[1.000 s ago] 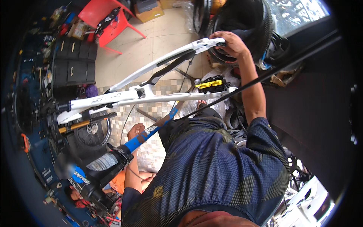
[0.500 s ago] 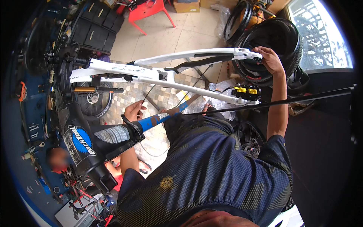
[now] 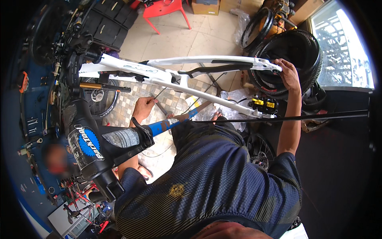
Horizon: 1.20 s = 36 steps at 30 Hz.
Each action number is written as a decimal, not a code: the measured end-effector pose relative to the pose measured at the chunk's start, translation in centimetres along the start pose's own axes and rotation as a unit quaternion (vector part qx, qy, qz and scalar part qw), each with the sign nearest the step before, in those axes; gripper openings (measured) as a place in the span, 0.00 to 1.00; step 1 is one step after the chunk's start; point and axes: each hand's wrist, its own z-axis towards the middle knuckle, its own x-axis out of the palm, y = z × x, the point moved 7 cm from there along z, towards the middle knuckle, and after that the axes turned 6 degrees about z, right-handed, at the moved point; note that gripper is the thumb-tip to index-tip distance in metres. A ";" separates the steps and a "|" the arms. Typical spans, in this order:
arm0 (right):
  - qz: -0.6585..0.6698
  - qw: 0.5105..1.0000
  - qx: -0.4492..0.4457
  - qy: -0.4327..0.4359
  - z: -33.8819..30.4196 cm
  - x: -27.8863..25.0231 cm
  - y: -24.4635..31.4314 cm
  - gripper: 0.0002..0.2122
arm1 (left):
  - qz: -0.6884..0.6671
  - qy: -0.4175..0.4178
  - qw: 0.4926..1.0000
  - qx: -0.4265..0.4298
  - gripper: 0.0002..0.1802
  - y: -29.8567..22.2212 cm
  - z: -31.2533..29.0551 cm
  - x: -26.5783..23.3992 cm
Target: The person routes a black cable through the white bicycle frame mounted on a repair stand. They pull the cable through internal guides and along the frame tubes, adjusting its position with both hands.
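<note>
A white bicycle frame [image 3: 183,61] lies across the view in front of me. My right hand [image 3: 290,77] grips its rear end at the right, fingers closed around the tip of the upper stay. My left hand [image 3: 143,108] is below the frame, thumb and fingers pinching a thin black cable [image 3: 161,93] that runs up toward the middle of the frame. A black rear brake caliper with yellow inserts [image 3: 263,104] hangs near the end of the lower stay.
A black work-stand clamp [image 3: 95,159] with a blue tube [image 3: 159,127] stands close at left. A long black bar [image 3: 318,116] crosses at right. Tyres [image 3: 314,59] lean behind my right hand. A red chair [image 3: 165,10] stands beyond. Another person sits at lower left.
My left hand has moved up slightly toward the frame, still pinching the cable. My right hand keeps its hold on the frame's end. The whole view has shifted a little.
</note>
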 end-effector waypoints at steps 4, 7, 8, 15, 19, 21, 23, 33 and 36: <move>-0.008 1.000 -0.020 -0.011 -0.3 -0.3 0.3 0.09 | 0.036 0.008 0.999 -0.001 0.15 -1.2 0.7 -0.1; 0.060 0.997 -0.023 -0.036 -0.8 0.9 0.5 0.09 | 0.049 -0.015 0.999 0.005 0.14 -1.6 1.4 -0.7; 0.097 0.994 -0.022 -0.049 -1.2 1.5 0.7 0.09 | 0.049 -0.026 0.998 0.008 0.13 -2.0 1.7 -0.9; 0.027 0.995 -0.051 -0.077 -1.9 1.3 0.9 0.10 | 0.071 0.024 0.997 -0.013 0.16 -1.8 3.1 -0.7; -0.182 0.957 -0.176 -0.142 -1.8 -1.2 2.3 0.11 | 0.047 0.029 0.998 0.010 0.15 -2.5 4.1 0.8; -0.112 0.959 -0.198 -0.170 -2.2 -1.1 2.9 0.11 | 0.054 0.034 0.998 0.027 0.15 -2.6 4.6 2.7; -0.130 0.943 -0.209 -0.224 -2.8 -2.9 3.9 0.11 | 0.092 0.049 0.993 0.047 0.15 -2.9 5.8 4.8; 0.135 0.962 -0.147 -0.186 -2.6 -4.0 2.0 0.12 | 0.019 0.043 0.999 0.024 0.17 -2.2 4.4 5.7; 0.120 0.980 -0.103 -0.124 -2.9 -1.4 1.8 0.15 | -0.244 0.082 0.961 -0.102 0.18 0.2 -0.8 4.6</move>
